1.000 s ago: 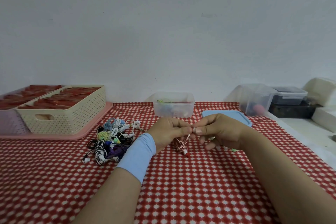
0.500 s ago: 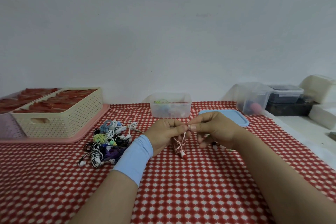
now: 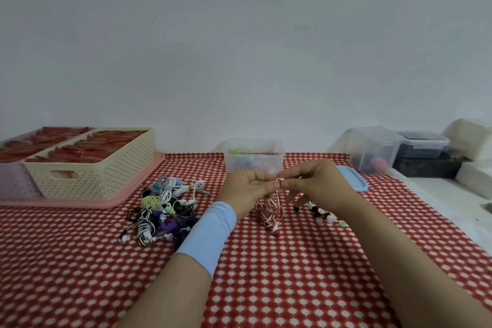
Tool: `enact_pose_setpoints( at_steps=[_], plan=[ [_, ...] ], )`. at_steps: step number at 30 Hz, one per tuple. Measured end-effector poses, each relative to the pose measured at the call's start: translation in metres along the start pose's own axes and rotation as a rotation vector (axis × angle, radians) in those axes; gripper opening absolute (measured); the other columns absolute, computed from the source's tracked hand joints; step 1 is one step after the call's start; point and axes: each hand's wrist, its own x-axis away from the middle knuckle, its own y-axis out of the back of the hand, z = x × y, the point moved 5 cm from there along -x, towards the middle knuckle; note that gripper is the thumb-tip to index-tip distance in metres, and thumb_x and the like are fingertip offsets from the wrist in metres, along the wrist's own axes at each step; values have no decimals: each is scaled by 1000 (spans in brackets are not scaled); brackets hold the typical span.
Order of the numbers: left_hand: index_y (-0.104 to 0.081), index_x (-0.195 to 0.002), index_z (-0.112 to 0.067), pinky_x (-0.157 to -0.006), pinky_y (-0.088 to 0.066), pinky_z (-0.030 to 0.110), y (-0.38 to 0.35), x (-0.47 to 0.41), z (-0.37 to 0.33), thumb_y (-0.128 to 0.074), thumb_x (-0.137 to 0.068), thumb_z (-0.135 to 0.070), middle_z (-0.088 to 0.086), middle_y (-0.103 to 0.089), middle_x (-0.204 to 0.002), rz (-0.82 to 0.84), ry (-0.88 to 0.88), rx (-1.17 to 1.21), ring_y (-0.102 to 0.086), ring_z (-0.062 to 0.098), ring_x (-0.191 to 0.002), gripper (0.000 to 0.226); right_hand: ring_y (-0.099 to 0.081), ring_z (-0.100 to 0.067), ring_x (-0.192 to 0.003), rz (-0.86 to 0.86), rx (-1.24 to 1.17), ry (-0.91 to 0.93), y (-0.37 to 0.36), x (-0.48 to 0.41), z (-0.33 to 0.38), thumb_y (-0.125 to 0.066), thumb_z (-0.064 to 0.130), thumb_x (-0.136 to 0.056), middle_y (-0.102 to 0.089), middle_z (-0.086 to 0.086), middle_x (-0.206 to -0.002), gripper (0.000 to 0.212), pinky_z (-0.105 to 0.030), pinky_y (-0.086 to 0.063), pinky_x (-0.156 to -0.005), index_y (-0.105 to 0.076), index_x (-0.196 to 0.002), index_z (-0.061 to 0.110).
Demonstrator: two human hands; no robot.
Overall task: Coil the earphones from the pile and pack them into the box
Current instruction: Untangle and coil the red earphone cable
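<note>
The left hand point(image 3: 246, 186) and right hand point(image 3: 314, 184) both pinch 1 end of the pink earphones point(image 3: 269, 212), whose cord dangles in loose loops onto the table point(image 3: 292, 274). Uneven pulling could knot the loops or slip the cord free. The box point(image 3: 253, 162) stands just behind.

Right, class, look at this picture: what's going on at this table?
A person's left hand and right hand pinch a pink wired earphone between them, its cord hanging in loose loops, not yet coiled. A pile of tangled coloured earphones lies to the left on the red-and-white tablecloth. The clear plastic box stands open behind the hands, some cords inside, its light blue lid beside it.
</note>
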Motion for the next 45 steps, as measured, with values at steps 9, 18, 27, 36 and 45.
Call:
enact_pose_setpoints(
  at_steps=[9,18,27,36,45],
  plan=[
    [-77,-94,-18,-73,-54,13,3,-1,4,-74,-86,-14,3,-77,-84,-3,-12,-39,-72,8,-76,9,-72,-15,-69,30,68,34,-1,0,1,-77,9,-86,-78,0,-78,14,-30,-62,-64,-81,-88,23],
    [-75,-99,-3,-66,-51,18,1,1,4,-69,-88,-9,6,-76,-82,185,30,2,-61,8,-64,13,-73,-21,-75,183,-60,-88,3,8,0,-72,9,-89,-77,-12,-83,14,-40,-62,-70,-80,-100,10],
    [-77,-90,-16,-73,-53,23,-1,2,4,-75,-84,-13,6,-77,-83,250,38,-71,-64,12,-71,7,-73,-19,-77,259,-62,-196,2,9,-7,-76,8,-84,-77,-15,-88,12,-34,-62,-66,-81,-95,7],
    [-77,-89,-14,-68,-52,19,5,1,4,-75,-84,-9,0,-77,-78,206,15,-161,-67,4,-66,7,-73,-17,-71,244,-114,-264,-6,5,-20,-74,6,-86,-77,-13,-86,8,-31,-60,-57,-80,-92,9],
    [-75,-98,0,-66,-53,19,4,-2,7,-71,-87,-7,9,-77,-83,100,34,-36,-62,6,-60,14,-73,-25,-76,147,-146,-138,-3,2,-12,-71,6,-90,-77,-15,-92,16,-40,-61,-66,-78,-103,13]
  ],
)
